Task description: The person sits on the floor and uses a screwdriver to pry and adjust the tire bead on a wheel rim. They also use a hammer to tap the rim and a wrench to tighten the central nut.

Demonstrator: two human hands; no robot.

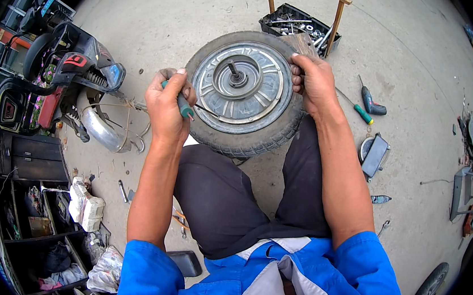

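Observation:
My left hand (168, 96) is closed around a green-handled tool (183, 106), probably a screwdriver, at the near left of the wheel. Close by its fingers, a thin dark rod (207, 111) reaches over the metal hub; whether it joins the handle is unclear. A wheel with a black tyre (248, 143) lies flat before my knees. Its grey hub cover (268, 85) faces up, and a short axle (233, 68) sticks out of the middle. At the tyre's right edge my right hand (313, 82) has its fingers curled and thumb pressed down; what it pinches is hidden.
Beyond the wheel stands a black tray (268, 22) of metal tools beside a wooden frame (338, 21). Rightward lie a green-yellow screwdriver (363, 114), a power driver (373, 104) and a black box (375, 155). A partly dismantled scooter (73, 69) and a compartmented shelf (33, 185) fill the left.

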